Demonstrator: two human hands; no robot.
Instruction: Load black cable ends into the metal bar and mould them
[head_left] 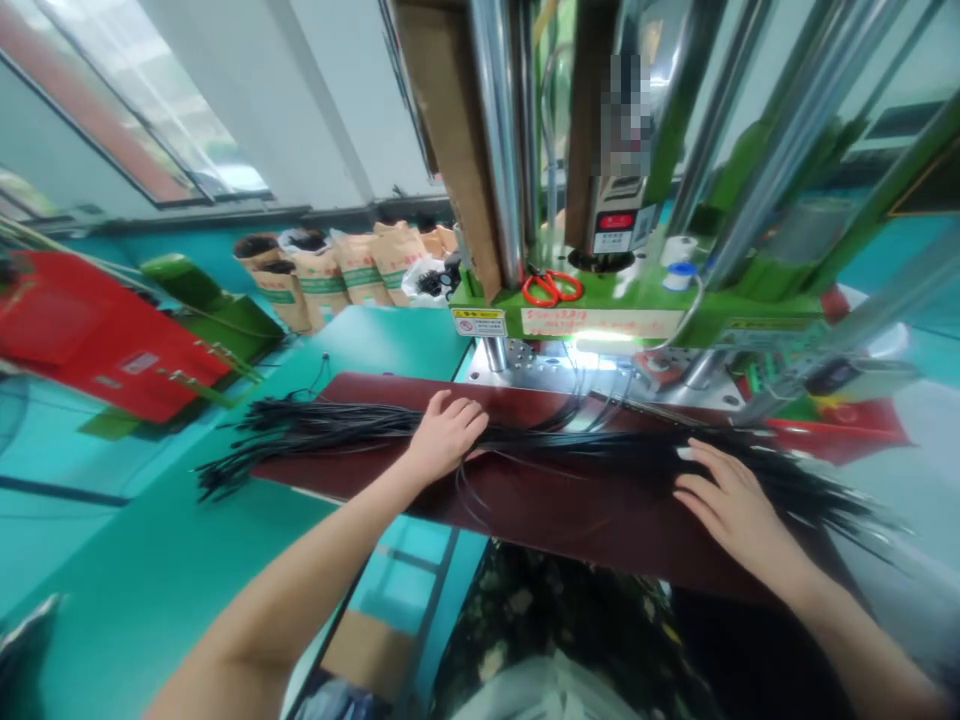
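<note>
A long bundle of black cables (367,424) lies across a dark red board (570,520). Its loose ends fan out on the left, and thinner, lighter tips spread on the right. My left hand (448,436) is closed over the bundle left of its middle, the thumb side up. Near the right part of the cables, my right hand (735,505) has its fingers apart, the tips at the bundle's near edge. Something white sits at one of its fingertips. A few single cables loop off the bundle toward the machine and toward me.
Behind the board stands a green press (637,325) with metal columns. Red-handled scissors (552,289) and a white-and-blue spool (680,276) lie on its ledge. A green table (225,560) extends left. Paper sacks (322,282) and a red machine (112,335) are farther back.
</note>
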